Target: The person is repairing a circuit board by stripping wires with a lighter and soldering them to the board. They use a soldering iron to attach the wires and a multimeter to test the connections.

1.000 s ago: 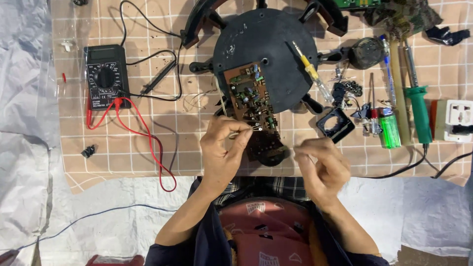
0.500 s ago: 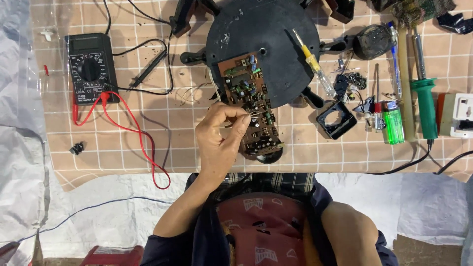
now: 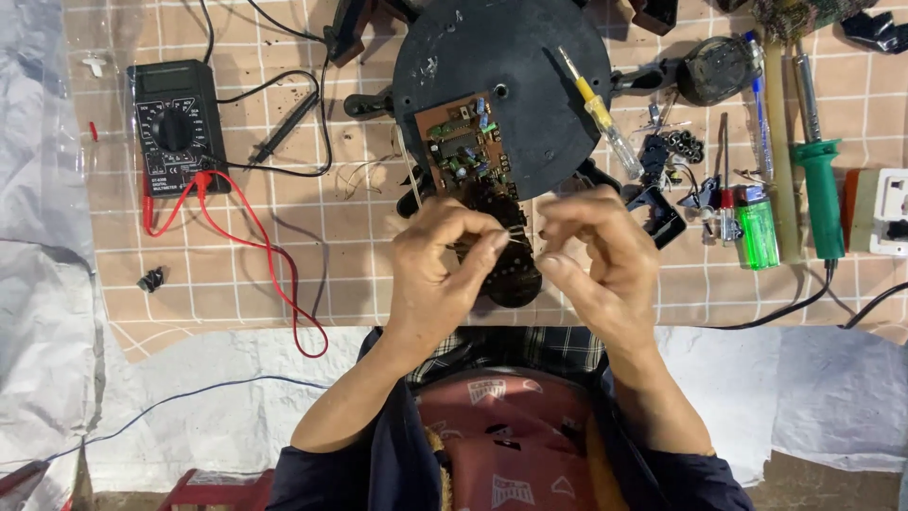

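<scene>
A bench (image 3: 284, 284) covered in tan checked sheet carries a multimeter (image 3: 176, 128) and a black round base (image 3: 511, 76). Below the circuit board (image 3: 463, 147), the left hand (image 3: 440, 265) and right hand (image 3: 596, 260) pinch a thin wire (image 3: 518, 237), lying roughly left to right between their closed fingers. Half a second earlier only the left hand was at the board.

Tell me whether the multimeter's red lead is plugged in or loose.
Plugged in. The red lead runs from the multimeter, its plug seated at the meter's lower edge; its red probe lies beside the meter on the mat.
</scene>
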